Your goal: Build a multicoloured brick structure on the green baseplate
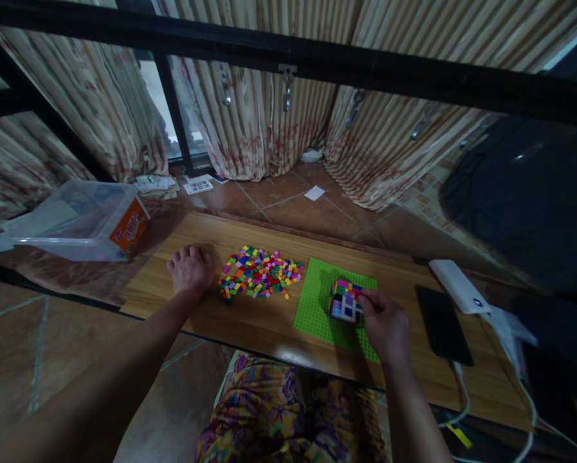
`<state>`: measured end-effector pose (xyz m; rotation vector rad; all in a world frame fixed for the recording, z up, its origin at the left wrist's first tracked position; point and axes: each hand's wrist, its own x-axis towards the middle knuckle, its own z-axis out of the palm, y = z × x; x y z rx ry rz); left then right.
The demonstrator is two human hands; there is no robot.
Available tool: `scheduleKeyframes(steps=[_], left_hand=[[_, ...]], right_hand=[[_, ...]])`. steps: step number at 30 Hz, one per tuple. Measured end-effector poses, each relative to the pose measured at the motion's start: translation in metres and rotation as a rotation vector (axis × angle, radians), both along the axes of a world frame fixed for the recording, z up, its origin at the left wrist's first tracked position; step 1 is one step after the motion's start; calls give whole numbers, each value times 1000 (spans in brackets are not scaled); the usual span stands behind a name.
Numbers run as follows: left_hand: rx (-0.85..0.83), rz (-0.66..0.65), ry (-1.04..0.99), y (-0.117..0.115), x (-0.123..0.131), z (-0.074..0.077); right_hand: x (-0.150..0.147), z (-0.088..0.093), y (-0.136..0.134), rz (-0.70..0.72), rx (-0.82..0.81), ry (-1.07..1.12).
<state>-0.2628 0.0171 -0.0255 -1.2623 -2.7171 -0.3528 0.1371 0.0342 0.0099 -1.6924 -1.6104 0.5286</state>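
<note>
A pile of small coloured bricks point(260, 272) lies on the wooden board point(269, 321). To its right is a green baseplate point(317, 302) with a small multicoloured brick block point(345, 300) built on it. My right hand point(385, 325) rests on the plate, its fingers pinched against the right side of the block. My left hand point(190, 270) lies on the board just left of the pile, knuckles up and fingers curled under, with nothing visible in it.
A black phone point(443, 329) and a white power bank point(458, 286) with cables lie at the board's right end. A clear plastic tub point(78, 220) lies on the floor at the left. Curtains and a black frame stand behind. My patterned lap is below.
</note>
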Motion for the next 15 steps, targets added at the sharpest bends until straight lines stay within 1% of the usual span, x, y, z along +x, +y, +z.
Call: scheduleKeyframes(steps=[3,7,11,15], left_hand=[[-6,8,-2,0,1,1],[-2,5,-15,0,2,2],[0,9,-21,0,1,2],[-2,2,-8,0,2,3]], right_hand=[[1,-4,2,-18,-21,27],[1,-10,6,-56,-36,135],[1,-11,10,-81,-86,259],[0,-11,12,-110,-103,305]])
